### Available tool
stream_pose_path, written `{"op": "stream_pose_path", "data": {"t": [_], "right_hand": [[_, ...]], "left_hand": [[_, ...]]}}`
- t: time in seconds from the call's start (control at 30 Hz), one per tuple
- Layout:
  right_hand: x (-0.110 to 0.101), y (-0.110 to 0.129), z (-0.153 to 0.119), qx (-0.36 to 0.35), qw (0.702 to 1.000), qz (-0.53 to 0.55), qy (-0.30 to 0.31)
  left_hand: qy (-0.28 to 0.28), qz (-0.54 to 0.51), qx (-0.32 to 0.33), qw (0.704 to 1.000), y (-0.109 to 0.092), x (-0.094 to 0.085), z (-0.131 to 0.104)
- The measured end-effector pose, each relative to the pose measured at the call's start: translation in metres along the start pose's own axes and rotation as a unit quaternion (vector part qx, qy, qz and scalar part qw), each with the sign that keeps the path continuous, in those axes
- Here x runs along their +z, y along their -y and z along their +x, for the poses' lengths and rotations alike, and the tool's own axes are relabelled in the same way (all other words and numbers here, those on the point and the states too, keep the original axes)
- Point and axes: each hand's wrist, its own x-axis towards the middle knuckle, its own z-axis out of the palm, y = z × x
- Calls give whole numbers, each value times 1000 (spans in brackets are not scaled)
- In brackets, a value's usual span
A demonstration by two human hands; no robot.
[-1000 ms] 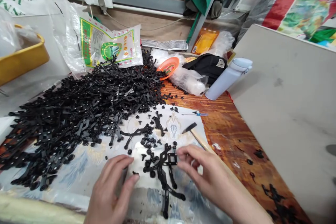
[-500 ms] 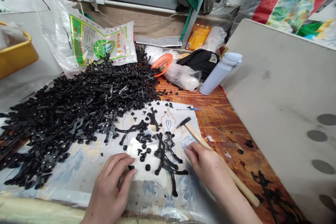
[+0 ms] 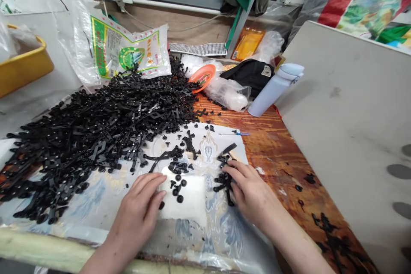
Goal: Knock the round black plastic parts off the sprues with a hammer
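Observation:
My right hand [image 3: 253, 192] has its fingers closed around a cluster of black linked parts [image 3: 226, 180], over the cloth beside the hammer head [image 3: 227, 149]. At the left edge of the white pad [image 3: 189, 209], my left hand [image 3: 141, 205] rests with thumb and fingers apart and nothing held between them. A small black piece [image 3: 161, 206] lies by its thumb. Several round black caps [image 3: 180, 199] sit on the pad, with more small black pieces just behind it.
A large heap of black parts [image 3: 105, 124] covers the left and back. Behind it are a printed plastic bag [image 3: 128, 53] and an orange plate [image 3: 204, 78]. A bottle [image 3: 276, 90] stands at the back right, near a grey panel [image 3: 346, 94].
My right hand has taken hold of the linked parts that lay on the pad's right side, and they are now gathered farther right. The view has shifted slightly.

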Motion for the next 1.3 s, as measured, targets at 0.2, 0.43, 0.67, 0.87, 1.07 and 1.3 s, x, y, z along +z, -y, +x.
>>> {"op": "stream_pose_path", "data": {"t": [0.2, 0.43, 0.67, 0.87, 1.07, 1.3], "right_hand": [[-11, 64, 19, -37, 996, 76, -18], [-2, 110, 70, -108, 983, 93, 114], [4, 112, 89, -107, 973, 138, 149], [5, 95, 84, -34, 975, 193, 102], [-9, 77, 44, -5, 969, 236, 78], [-3, 70, 18, -10, 965, 259, 41]], "left_hand": [[-19, 0, 2, 1000, -5, -8, -5], [47, -10, -15, 999, -8, -7, -15], [60, -133, -145, 979, -15, -7, -6], [66, -170, -230, 956, -12, 2, 2], [42, -208, -266, 940, -10, 1, 0], [-65, -64, 44, 995, -13, 0, 6]]}}
